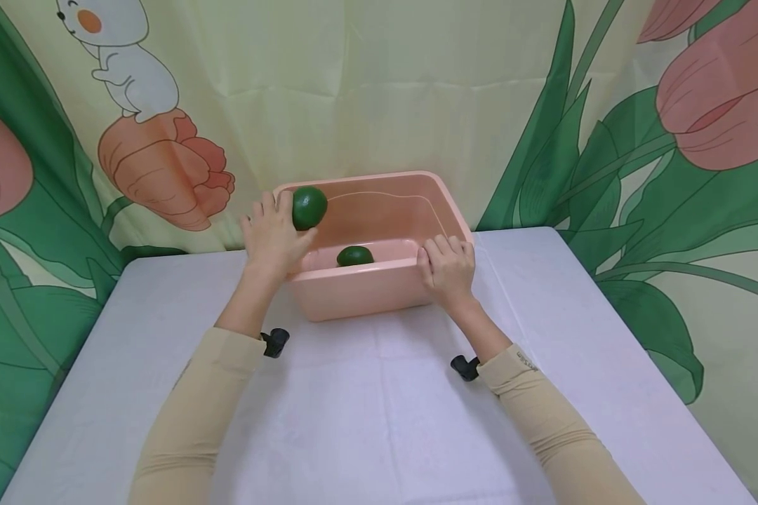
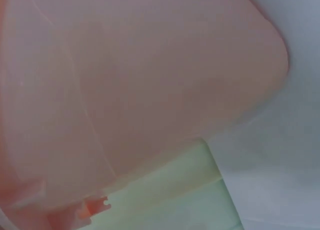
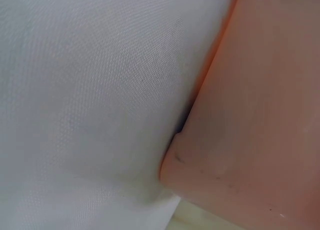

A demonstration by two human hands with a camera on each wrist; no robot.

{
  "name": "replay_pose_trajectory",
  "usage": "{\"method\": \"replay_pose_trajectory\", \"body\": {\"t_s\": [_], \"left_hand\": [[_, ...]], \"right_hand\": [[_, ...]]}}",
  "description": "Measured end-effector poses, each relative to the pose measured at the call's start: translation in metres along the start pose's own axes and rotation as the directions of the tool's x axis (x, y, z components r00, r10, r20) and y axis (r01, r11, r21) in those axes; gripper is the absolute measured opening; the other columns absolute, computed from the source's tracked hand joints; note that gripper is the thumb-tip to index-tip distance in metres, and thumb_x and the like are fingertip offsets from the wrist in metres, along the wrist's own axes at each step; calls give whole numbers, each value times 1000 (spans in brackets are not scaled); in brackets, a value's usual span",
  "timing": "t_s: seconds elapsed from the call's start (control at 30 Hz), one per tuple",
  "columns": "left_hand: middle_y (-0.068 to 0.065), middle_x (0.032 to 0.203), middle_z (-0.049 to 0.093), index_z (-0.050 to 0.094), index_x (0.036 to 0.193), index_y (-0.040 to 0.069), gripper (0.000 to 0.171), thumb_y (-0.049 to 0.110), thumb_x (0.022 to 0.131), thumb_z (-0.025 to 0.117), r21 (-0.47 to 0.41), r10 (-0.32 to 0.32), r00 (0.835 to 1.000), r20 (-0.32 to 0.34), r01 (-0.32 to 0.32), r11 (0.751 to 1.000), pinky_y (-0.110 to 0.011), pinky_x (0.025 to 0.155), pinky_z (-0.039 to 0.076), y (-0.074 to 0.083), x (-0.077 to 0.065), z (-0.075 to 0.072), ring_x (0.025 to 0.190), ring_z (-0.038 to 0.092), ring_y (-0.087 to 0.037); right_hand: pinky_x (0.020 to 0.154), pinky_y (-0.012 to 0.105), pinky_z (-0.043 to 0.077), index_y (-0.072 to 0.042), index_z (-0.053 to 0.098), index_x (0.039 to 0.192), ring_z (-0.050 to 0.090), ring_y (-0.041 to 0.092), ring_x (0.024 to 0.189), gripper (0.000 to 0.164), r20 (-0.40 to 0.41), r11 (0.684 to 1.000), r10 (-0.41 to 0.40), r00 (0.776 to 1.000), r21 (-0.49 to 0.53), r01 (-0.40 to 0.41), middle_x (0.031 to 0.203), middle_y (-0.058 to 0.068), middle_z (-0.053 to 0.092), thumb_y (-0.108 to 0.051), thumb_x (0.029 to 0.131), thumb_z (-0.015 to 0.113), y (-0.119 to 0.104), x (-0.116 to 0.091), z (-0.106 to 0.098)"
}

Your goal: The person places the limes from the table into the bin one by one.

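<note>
A pink plastic bin [image 1: 360,296] stands at the back of the table, its outer wall filling much of both wrist views. Above the bin's left rim, my left hand [image 1: 273,235] holds a glossy dark green avocado [image 1: 310,207] between thumb and fingers. A second avocado [image 1: 355,256] lies on the bin floor, partly hidden by the front wall. My right hand [image 1: 448,270] grips the bin's rim at the front right corner, fingers hooked over the edge. Neither hand shows in the wrist views.
A white cloth [image 1: 379,421] covers the table. Directly behind the bin hangs a printed curtain [image 1: 404,91] with tulips and a cartoon animal. Small black wrist devices [image 1: 276,343] sit below both sleeves.
</note>
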State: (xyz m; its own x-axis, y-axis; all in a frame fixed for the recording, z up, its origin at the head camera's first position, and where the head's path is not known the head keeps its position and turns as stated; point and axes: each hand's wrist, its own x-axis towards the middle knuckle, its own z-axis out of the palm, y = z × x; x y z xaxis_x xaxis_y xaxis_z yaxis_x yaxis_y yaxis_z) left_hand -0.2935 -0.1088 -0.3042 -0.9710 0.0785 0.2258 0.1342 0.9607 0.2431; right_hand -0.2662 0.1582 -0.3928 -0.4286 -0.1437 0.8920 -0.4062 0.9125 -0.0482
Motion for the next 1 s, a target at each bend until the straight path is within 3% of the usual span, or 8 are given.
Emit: {"method": "replay_pose_trajectory", "body": {"t_s": [0.23, 0.43, 1.0], "left_hand": [[-18, 133, 30, 32, 132, 8, 68, 47, 81, 55, 1, 24, 1000, 20, -24, 1000, -56, 93, 27, 12, 5, 4, 123, 27, -35], [-18, 127, 34, 33, 130, 8, 67, 49, 81, 55, 12, 52, 998, 38, -52, 999, -54, 93, 28, 22, 7, 8, 119, 29, -34], [-16, 127, 33, 30, 136, 12, 70, 51, 82, 54, 40, 95, 990, 106, -100, 994, -53, 95, 27, 51, 14, 21, 118, 31, -32]], "right_hand": [[63, 41, 36, -6, 51, 67, 42, 26, 62, 25, -14, 1000, -8, 1000, -1, 8, 65, 8, 48, -21, 85, 40, 1, 0, 1], [64, 42, 36, -6, 51, 68, 42, 26, 63, 28, -5, 1000, -7, 1000, -2, 7, 66, 8, 48, -23, 86, 38, 1, 0, 0], [65, 41, 36, -6, 51, 68, 43, 26, 63, 30, -5, 1000, -4, 1000, -7, 4, 67, 8, 48, -24, 87, 37, 1, 0, 0]]}}
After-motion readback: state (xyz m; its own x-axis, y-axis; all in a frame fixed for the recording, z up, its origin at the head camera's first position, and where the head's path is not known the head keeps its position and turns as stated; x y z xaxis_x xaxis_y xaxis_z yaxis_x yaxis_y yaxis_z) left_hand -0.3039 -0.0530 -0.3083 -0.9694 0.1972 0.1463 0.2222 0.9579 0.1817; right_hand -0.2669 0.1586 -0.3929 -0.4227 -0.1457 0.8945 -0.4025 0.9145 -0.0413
